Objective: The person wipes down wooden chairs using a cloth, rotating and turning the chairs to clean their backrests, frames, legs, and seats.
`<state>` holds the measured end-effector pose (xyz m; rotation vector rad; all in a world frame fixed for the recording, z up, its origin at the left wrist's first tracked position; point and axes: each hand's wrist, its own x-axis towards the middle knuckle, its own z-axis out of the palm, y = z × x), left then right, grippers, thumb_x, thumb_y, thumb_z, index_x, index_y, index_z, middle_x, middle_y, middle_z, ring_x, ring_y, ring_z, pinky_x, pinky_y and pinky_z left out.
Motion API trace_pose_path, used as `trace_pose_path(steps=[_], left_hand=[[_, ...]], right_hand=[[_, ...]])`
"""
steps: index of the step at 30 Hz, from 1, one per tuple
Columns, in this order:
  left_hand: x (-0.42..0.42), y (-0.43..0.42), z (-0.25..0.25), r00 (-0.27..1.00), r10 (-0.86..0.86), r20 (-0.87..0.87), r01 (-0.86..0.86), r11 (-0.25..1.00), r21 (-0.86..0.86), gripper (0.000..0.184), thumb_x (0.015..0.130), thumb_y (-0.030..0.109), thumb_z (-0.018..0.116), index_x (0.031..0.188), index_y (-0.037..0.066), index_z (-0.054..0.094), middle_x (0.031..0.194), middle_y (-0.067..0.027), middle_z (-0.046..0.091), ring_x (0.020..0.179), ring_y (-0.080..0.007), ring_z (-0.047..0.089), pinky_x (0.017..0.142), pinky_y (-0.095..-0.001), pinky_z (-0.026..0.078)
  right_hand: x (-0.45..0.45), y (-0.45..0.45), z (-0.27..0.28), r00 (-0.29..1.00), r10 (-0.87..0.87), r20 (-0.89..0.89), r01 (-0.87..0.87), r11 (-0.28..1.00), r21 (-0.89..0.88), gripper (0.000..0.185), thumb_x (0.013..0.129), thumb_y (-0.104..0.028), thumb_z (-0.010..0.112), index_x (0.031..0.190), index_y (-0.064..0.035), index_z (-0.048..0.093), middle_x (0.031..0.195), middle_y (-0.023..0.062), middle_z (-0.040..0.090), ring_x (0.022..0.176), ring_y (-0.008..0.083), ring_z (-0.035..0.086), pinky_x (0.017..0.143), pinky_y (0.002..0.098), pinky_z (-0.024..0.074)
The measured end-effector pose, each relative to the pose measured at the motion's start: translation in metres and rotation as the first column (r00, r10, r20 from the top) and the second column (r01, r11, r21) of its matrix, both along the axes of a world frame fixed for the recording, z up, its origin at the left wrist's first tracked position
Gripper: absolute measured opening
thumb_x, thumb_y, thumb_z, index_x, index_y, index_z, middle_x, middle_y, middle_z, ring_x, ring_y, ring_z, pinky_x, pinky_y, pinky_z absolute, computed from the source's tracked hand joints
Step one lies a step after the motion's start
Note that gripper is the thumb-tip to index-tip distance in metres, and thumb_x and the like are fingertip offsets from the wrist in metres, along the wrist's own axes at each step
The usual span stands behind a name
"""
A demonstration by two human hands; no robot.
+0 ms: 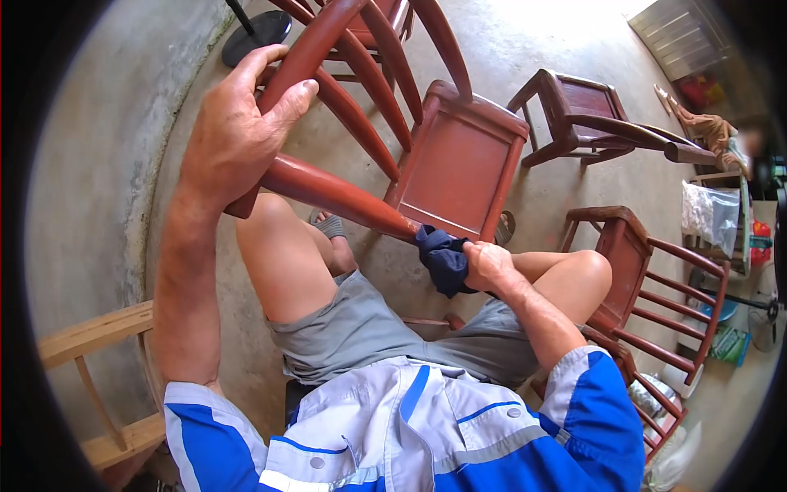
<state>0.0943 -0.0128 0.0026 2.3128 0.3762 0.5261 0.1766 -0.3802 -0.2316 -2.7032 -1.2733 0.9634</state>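
A reddish-brown wooden chair (459, 160) stands right in front of my knees, its slatted back tilted toward me. My left hand (238, 127) is closed around the top rail of that back, thumb on the near side. In my right hand (490, 266) is a bunched dark blue cloth (443, 261). The cloth wraps around the lower part of the chair's nearest back post (344, 197), close to the seat. The fingertips of my right hand are partly hidden by the cloth.
Another dark wooden chair (586, 115) stands beyond on the concrete floor, and a slatted chair (619, 262) is at my right. At left are a bare wall (90, 164) and a pale wooden frame (98, 336). A person (709, 131) sits far right near plastic bags (711, 215).
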Motion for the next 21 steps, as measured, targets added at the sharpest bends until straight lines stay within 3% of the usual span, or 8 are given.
trace_pose_path(steps=[2,4,7,10,12,15,19,21], left_hand=[[0.000,0.000,0.001,1.000,0.015,-0.018,-0.015,1.000,0.003,0.046,0.095,0.030,0.072,0.130,0.001,0.062,0.100,-0.0150,0.073,0.089,-0.0216,0.069,0.082,-0.0348,0.054],[-0.001,0.000,0.001,0.999,0.023,-0.023,-0.023,1.000,0.013,0.046,0.095,0.031,0.072,0.130,0.001,0.062,0.100,-0.0149,0.073,0.087,-0.0213,0.069,0.081,-0.0348,0.054],[0.000,0.003,-0.002,1.000,0.020,0.004,-0.020,0.999,0.029,0.047,0.095,0.032,0.072,0.130,0.001,0.062,0.099,-0.0149,0.073,0.086,-0.0207,0.069,0.079,-0.0349,0.054],[-0.001,0.004,-0.005,1.000,0.021,0.014,-0.021,1.000,0.008,0.048,0.095,0.033,0.072,0.130,0.002,0.062,0.099,-0.0151,0.073,0.085,-0.0202,0.069,0.079,-0.0349,0.054],[-0.002,0.001,-0.001,1.000,0.022,0.004,-0.022,1.000,0.008,0.048,0.095,0.033,0.072,0.130,0.002,0.063,0.098,-0.0147,0.073,0.085,-0.0198,0.070,0.079,-0.0346,0.054],[-0.002,0.005,-0.003,0.999,-0.023,0.025,0.022,1.000,0.016,0.049,0.096,0.034,0.072,0.130,0.001,0.062,0.101,-0.0129,0.074,0.087,-0.0182,0.070,0.080,-0.0333,0.054],[-0.008,0.006,0.003,0.999,-0.038,-0.026,0.022,0.884,-0.467,0.051,0.100,0.037,0.067,0.137,0.003,0.058,0.112,-0.0076,0.069,0.094,-0.0141,0.067,0.078,-0.0273,0.054],[-0.023,0.031,-0.029,0.996,-0.039,0.079,0.087,0.601,-0.794,0.047,0.102,0.038,0.064,0.134,0.004,0.059,0.112,-0.0064,0.069,0.092,-0.0133,0.067,0.078,-0.0277,0.054]], right_hand=[[0.020,-0.001,-0.004,0.996,-0.013,-0.084,-0.010,0.963,-0.271,0.041,0.075,-0.029,0.075,0.110,-0.0082,0.072,0.105,0.0170,0.075,0.104,0.0338,0.072,0.087,0.0448,0.0595],[0.041,-0.008,-0.005,0.991,0.009,-0.131,-0.071,0.878,-0.473,0.037,0.077,-0.026,0.073,0.109,-0.0091,0.076,0.110,0.0159,0.076,0.108,0.0309,0.073,0.089,0.0413,0.0598],[0.056,-0.026,-0.001,0.988,-0.090,0.127,0.144,0.838,-0.527,0.030,0.080,-0.019,0.071,0.106,-0.0085,0.079,0.113,0.0129,0.077,0.109,0.0267,0.073,0.092,0.0379,0.0598],[0.056,-0.027,0.004,0.917,-0.282,0.281,0.342,0.920,-0.193,0.032,0.080,-0.021,0.072,0.106,-0.0032,0.071,0.106,0.0210,0.075,0.103,0.0358,0.073,0.088,0.0452,0.0592],[0.040,-0.017,0.020,0.931,-0.317,0.180,0.326,0.945,-0.021,0.035,0.081,-0.024,0.072,0.106,0.0009,0.068,0.105,0.0272,0.073,0.103,0.0389,0.072,0.088,0.0478,0.0583],[0.016,-0.003,0.020,0.849,-0.444,-0.287,0.519,0.803,0.292,0.050,0.079,-0.030,0.081,0.113,0.0024,0.065,0.108,0.0268,0.073,0.104,0.0401,0.071,0.090,0.0461,0.0565],[-0.018,0.022,-0.001,0.742,-0.270,-0.614,0.608,0.656,0.447,0.051,0.080,-0.024,0.083,0.120,0.0004,0.065,0.107,0.0203,0.074,0.101,0.0314,0.074,0.091,0.0409,0.0571],[-0.034,0.032,0.013,0.670,-0.306,-0.677,0.609,0.748,0.263,0.055,0.079,-0.027,0.084,0.122,0.0017,0.064,0.108,0.0174,0.074,0.102,0.0252,0.073,0.092,0.0364,0.0569]])
